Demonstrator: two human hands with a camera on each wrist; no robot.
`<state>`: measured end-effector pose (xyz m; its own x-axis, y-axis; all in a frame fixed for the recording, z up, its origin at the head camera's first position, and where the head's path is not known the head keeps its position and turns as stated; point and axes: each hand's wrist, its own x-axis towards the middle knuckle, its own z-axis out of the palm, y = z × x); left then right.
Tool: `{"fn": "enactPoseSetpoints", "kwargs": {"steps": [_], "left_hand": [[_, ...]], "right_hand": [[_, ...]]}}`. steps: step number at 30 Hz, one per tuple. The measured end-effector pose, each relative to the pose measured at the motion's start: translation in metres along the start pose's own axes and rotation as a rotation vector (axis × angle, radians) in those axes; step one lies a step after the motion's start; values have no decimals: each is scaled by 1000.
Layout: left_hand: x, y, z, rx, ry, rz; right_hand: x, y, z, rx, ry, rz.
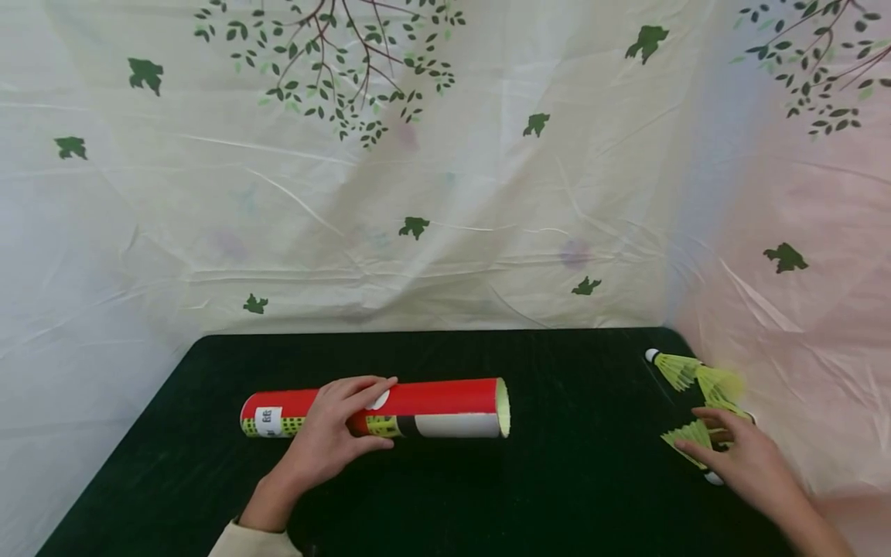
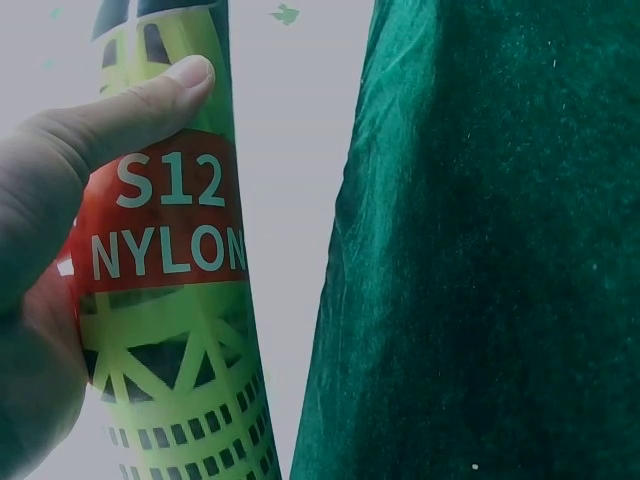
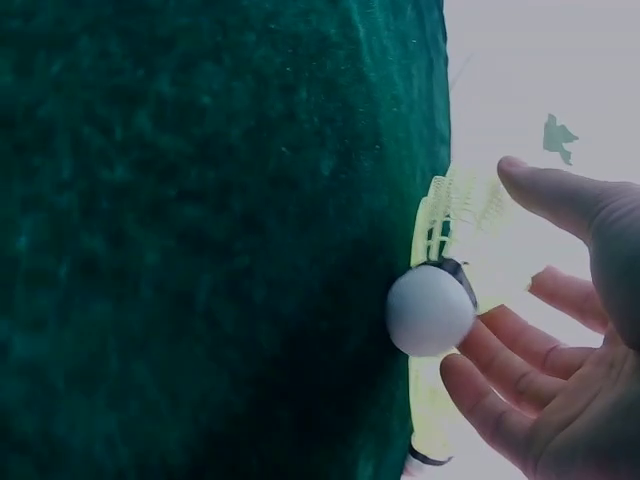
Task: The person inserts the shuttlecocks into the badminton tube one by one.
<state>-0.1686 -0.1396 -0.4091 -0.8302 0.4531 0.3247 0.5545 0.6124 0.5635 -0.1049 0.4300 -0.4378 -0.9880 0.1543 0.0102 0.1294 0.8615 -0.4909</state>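
A red, yellow-green and grey shuttlecock tube (image 1: 445, 406) lies on its side on the dark green table, one end facing right. My left hand (image 1: 341, 422) grips it around the middle. In the left wrist view the thumb crosses the tube (image 2: 165, 330) above the printed words "S12 NYLON". At the table's right side, my right hand (image 1: 745, 456) is spread around a yellow nylon shuttlecock (image 1: 689, 442), thumb and fingers apart. In the right wrist view a white-tipped shuttlecock (image 3: 430, 310) sits beside the fingers of the right hand (image 3: 560, 370).
Behind the near shuttlecock lie further yellow shuttlecocks, one (image 1: 675, 370) with its white cork to the left and another (image 1: 720, 384) by the table edge. The green-covered table (image 1: 571, 480) meets a pale curtain (image 1: 473, 271) printed with leaves and birds.
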Motion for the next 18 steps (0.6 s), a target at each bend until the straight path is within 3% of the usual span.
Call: {"fn": "enactPoseSetpoints", "kwargs": {"steps": [18], "left_hand": [[0,0,1,-1,4,1]], "right_hand": [[0,-5,4,57,51,23]]}}
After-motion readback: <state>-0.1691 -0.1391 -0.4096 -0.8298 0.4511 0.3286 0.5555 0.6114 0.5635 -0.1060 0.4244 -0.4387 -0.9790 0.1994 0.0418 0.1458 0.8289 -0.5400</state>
